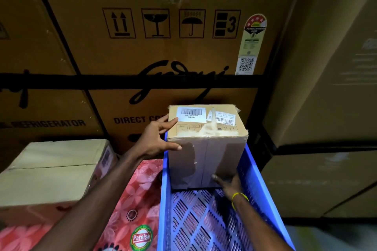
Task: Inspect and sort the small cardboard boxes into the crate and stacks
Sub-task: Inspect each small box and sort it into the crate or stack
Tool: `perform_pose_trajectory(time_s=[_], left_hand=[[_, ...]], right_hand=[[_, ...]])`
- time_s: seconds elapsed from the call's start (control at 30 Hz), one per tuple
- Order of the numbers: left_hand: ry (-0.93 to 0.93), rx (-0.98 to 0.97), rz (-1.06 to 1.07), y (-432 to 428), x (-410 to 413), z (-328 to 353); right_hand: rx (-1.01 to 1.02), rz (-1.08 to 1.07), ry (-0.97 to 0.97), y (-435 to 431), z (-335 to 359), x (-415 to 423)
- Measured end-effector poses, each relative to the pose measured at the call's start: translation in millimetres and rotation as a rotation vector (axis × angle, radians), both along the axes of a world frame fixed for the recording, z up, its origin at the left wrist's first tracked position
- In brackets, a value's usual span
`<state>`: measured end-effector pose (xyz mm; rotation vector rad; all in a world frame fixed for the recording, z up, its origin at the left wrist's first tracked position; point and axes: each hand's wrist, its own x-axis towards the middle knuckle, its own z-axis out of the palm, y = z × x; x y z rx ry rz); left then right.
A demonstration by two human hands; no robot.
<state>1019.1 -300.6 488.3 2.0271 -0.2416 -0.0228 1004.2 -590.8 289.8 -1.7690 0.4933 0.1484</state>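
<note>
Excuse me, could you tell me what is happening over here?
A person is handling a small cardboard box at the far end of the blue crate. The left hand grips its upper left corner; the right hand rests against its lower front face. Barcode labels show on top.

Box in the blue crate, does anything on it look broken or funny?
Yes. On top of the box, the clear tape is wrinkled and ragged, and the small label beside it looks crumpled. The box itself keeps its shape in the blue crate.
</note>
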Motion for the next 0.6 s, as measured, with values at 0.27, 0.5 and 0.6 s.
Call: perform_pose_trajectory(time_s=[0.27, 0.5, 0.6], left_hand=[[0.028, 0.014, 0.006, 3.5, 3.3, -19.2], [-0.023, 0.294, -0.02, 12.9, -13.6, -7.2], [-0.067, 0.196, 0.019, 19.5, -34.7, 10.0]], right_hand=[[-0.034, -0.037, 0.032, 1.0, -22.8, 6.1], [-0.04, 0.05, 0.018, -17.3, -38.6, 15.0], [-0.038, 0.058, 0.022, -25.0, -8.8, 8.2]])
